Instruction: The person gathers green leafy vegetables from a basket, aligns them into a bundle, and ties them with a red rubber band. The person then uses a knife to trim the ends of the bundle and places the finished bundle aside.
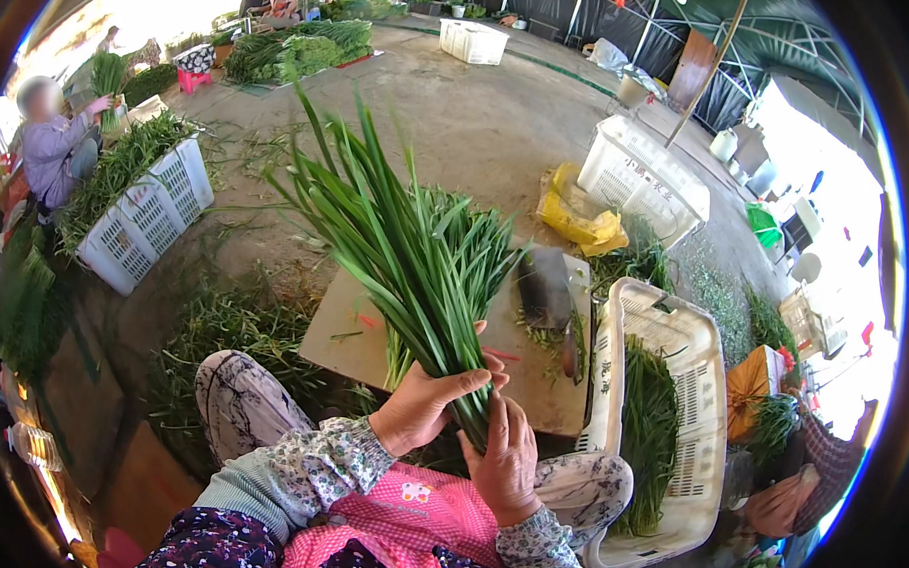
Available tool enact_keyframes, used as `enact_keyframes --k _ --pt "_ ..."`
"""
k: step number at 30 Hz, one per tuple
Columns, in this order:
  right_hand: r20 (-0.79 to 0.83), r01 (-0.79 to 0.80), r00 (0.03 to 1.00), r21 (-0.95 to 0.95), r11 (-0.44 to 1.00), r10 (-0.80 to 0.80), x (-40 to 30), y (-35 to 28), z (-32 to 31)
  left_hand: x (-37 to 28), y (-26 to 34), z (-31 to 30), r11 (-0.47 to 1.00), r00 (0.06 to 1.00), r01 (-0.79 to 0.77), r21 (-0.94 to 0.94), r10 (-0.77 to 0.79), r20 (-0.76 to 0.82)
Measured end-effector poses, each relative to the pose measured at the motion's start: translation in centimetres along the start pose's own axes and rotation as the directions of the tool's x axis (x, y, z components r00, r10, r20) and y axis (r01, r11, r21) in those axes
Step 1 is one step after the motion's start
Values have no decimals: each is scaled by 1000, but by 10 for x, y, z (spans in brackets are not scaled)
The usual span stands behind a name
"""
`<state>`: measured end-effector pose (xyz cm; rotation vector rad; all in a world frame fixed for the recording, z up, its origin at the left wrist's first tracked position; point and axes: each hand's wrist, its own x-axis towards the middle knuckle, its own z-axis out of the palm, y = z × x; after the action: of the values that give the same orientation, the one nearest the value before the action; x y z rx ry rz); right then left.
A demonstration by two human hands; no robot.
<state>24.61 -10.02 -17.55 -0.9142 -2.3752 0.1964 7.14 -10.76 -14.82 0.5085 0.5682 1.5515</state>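
Note:
My left hand [421,405] is wrapped around a bunch of long flat green leaves, likely garlic chives [402,278], a little above its base. Fingers of my right hand [505,455] grip the same bunch lower down, at the stem ends. The leaves fan up and away from me over a low board [336,341]. Behind them another bunch of greens [472,253] lies on the board, partly hidden. On the board's right side rests a cleaver [545,288] with a dark blade, among cut stem bits. Red strips [502,354] lie nearby.
Right of my knee stands a white plastic crate [711,425] holding greens [647,435]. Loose leaves [239,359] cover the floor at left. Beyond the board are a yellow bag [580,212] and a white crate bearing writing [646,172]. A person [56,151] sits by another filled crate [148,212].

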Motion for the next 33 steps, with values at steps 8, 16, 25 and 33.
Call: enact_keyframes --k 8,16,25,33 --pt "271 -334 940 607 721 207 -15 1 29 -17 -4 -39 996 994 86 -3 -85 65" --pt "399 -365 913 696 619 89 -26 9 47 -32 -8 -56 990 996 81 115 -86 37" --pt "758 -752 651 650 111 -25 -22 10 41 -38 0 -56 978 983 177 110 -170 -69" --pt "840 -825 542 527 -205 -20 -18 11 37 -33 1 -64 966 980 195 170 -185 -73"
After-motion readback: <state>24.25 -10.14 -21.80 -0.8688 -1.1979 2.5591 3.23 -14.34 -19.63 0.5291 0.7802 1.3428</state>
